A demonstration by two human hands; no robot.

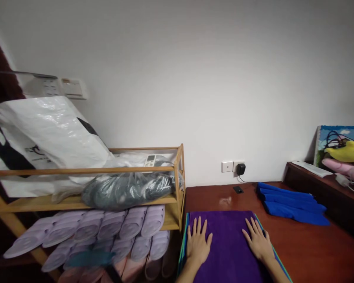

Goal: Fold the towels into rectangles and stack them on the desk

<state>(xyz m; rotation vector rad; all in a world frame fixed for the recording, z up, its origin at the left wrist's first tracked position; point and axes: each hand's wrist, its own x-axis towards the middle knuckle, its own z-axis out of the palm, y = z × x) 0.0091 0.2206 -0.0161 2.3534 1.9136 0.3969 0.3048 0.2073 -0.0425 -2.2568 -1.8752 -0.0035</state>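
A purple cloth (224, 243) lies flat on the reddish-brown wooden surface (306, 247), with green and blue edges of other layers showing beneath it along both sides. My left hand (198, 243) rests palm down near its left edge, fingers spread. Close to the right edge, my right hand (258, 239) also lies flat with its fingers apart. Neither hand grips anything. To the right, a blue cloth (292, 204) sits loosely folded on the same surface, apart from both hands. The near end of the purple cloth runs out of view.
At left stands a wooden rack (179, 188) with several lilac slippers (106, 224), a white bag (53, 137), a grey plastic-wrapped bundle (129, 190) and a remote control (150, 161). A black plug (240, 169) is in the wall socket. A raised ledge (295, 173) borders the right.
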